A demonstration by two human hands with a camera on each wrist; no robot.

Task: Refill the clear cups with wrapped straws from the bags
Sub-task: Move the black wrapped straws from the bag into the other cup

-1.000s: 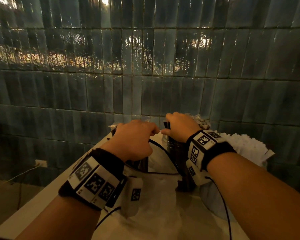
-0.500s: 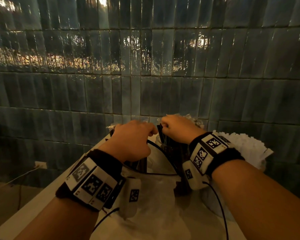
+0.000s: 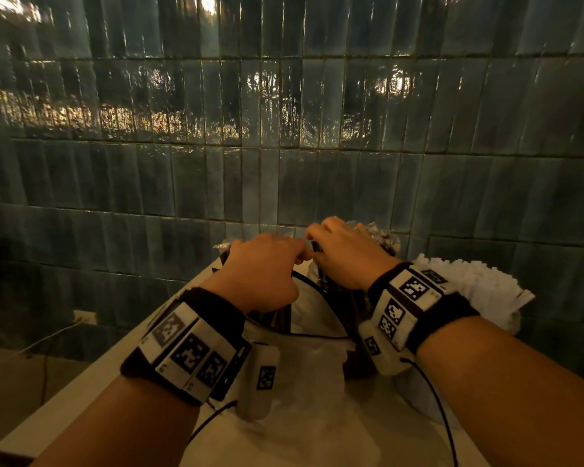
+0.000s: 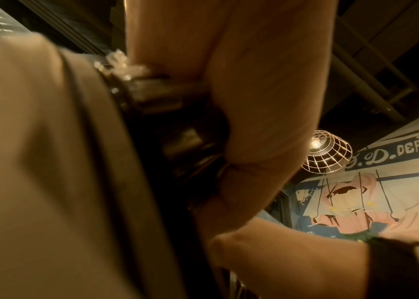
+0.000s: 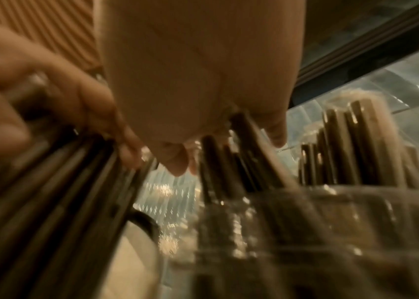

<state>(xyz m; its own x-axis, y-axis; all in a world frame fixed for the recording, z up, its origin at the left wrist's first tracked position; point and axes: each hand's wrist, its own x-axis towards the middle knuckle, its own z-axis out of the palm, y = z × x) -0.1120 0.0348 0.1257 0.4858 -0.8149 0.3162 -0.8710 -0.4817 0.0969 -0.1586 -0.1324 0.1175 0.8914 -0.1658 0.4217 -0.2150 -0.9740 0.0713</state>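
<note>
Head view, left to right. At 8 o'clock a wall socket (image 3: 85, 317) with a pale cable sits low on the dark tiled wall (image 3: 284, 112). The pale worktop (image 3: 81, 392) runs from 7 o'clock toward the centre. The left hand (image 3: 262, 271), wearing a marker-covered wrist band (image 3: 189, 348), has its fingers curled round a bundle of dark wrapped straws (image 3: 277, 318) standing near-upright beneath it; in the left wrist view the curled fingers (image 4: 254, 101) press against the bundle (image 4: 172, 121), whose crimped clear wrapper ends (image 4: 118, 60) show at 11 o'clock. A crumpled clear bag (image 3: 311, 382) lies on the worktop at 6 o'clock, between the two forearms. The right hand (image 3: 344, 254), just beside the left and nearly touching it at the fingertips, reaches down over the clear cup (image 3: 327, 284); its fingers pinch the tops of the straws standing there, though the exact number held cannot be told. In the right wrist view the fingertips (image 5: 175, 161) close on dark straw tops (image 5: 239, 129) above the cup rim (image 5: 305, 194), with the left hand's bundle (image 5: 62, 172) at 9 o'clock and a second upright cluster of wrapped straws (image 5: 356, 145) at 3 o'clock. At 3 o'clock in the head view a stack of white paper napkins (image 3: 469, 284) stands beyond the right wrist band (image 3: 408, 308)
</note>
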